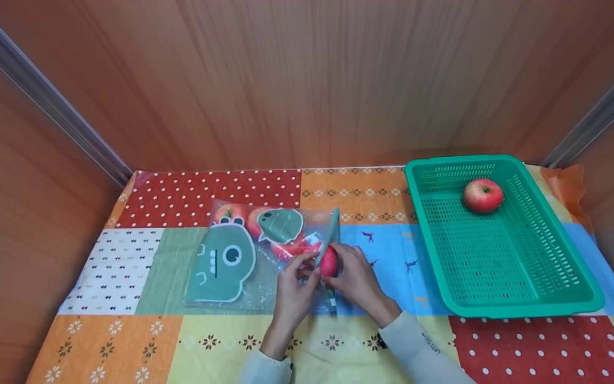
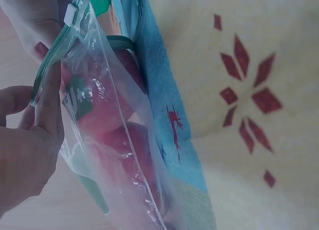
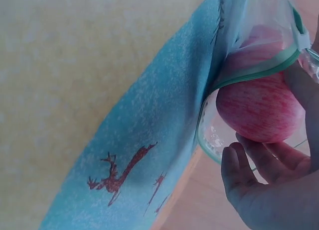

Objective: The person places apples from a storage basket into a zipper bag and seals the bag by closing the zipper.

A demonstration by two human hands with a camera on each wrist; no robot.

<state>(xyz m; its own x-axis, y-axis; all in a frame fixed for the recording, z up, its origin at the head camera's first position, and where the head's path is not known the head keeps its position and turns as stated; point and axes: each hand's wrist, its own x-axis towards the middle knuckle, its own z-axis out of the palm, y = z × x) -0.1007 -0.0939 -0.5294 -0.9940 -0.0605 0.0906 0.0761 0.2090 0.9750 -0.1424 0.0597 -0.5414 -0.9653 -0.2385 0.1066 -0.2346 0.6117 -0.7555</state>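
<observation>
A clear zip bag (image 1: 220,285) with green cartoon prints lies on the cloth, several red apples (image 1: 280,249) inside it. My left hand (image 1: 292,296) pinches the green zip edge (image 2: 44,65) of its mouth between thumb and fingers. At that mouth, my right hand (image 1: 359,278) holds a red apple (image 3: 261,108). In the right wrist view this apple sits partly inside the opening, with fingers (image 3: 269,163) curled against its near end. The white zip slider (image 2: 70,14) shows at one end of the green strip. Bag film blurs the apples deeper in.
To the right stands a green plastic basket (image 1: 430,256) with one red apple (image 1: 483,196) in its back part. A patchwork cloth (image 1: 120,266) covers the table. Wooden panels (image 1: 339,80) rise at the back and both sides. Orange material (image 1: 568,186) lies behind the basket's right side.
</observation>
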